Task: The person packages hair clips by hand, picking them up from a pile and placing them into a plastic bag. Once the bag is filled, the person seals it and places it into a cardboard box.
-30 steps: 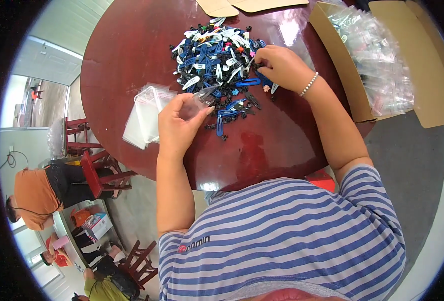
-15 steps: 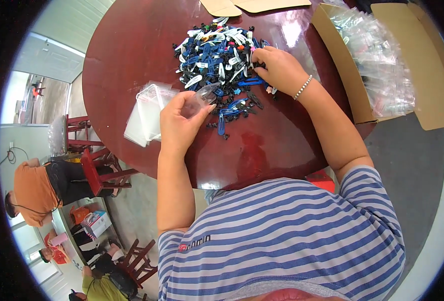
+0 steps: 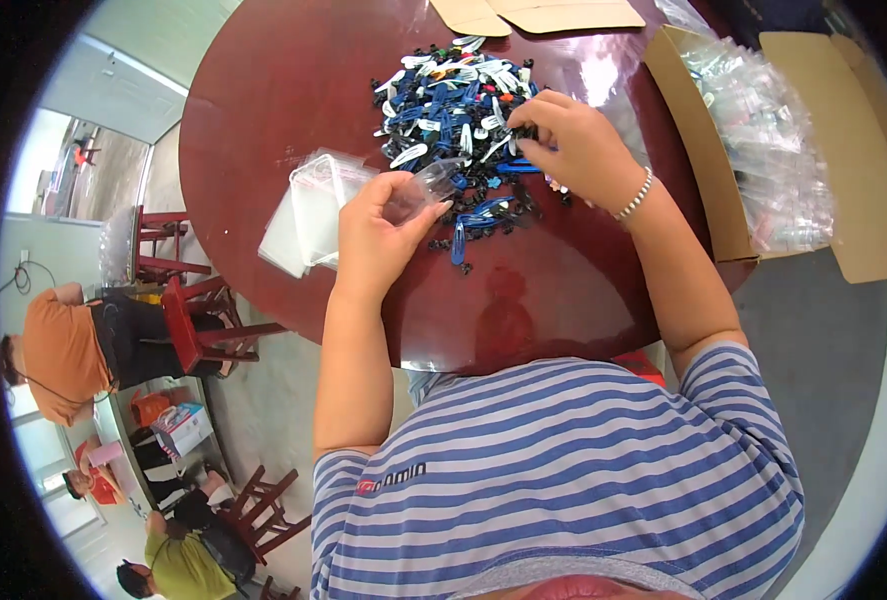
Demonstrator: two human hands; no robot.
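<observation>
A heap of snap hair clips point(image 3: 433, 110) in white, navy and black lies on the table, with small black claw clips and a few coloured bits among them. My left hand point(image 3: 378, 235) holds a clear plastic bag point(image 3: 435, 180) by its edge, thumb and fingers curved round its mouth, beside the heap's near left. At the heap's right side my right hand point(image 3: 578, 145) has its fingers curled and thumb close to the index finger. A white clip point(image 3: 497, 148) lies right by those fingertips; what they grip is hard to see. Blue clips point(image 3: 483, 213) lie at the near edge.
Flat clear bags point(image 3: 313, 215) are stacked left of my left hand on the round dark-red table point(image 3: 253, 110). An open cardboard box point(image 3: 703, 150) of filled clear bags point(image 3: 763, 150) stands at right. Cardboard flaps point(image 3: 563, 12) lie at the far edge. Other people sit or stand at left by red chairs point(image 3: 198, 325).
My right hand has lifted slightly and drawn a little back from the heap, fingers still curled. My left hand keeps the bag at the heap's edge. The whole view has shifted slightly.
</observation>
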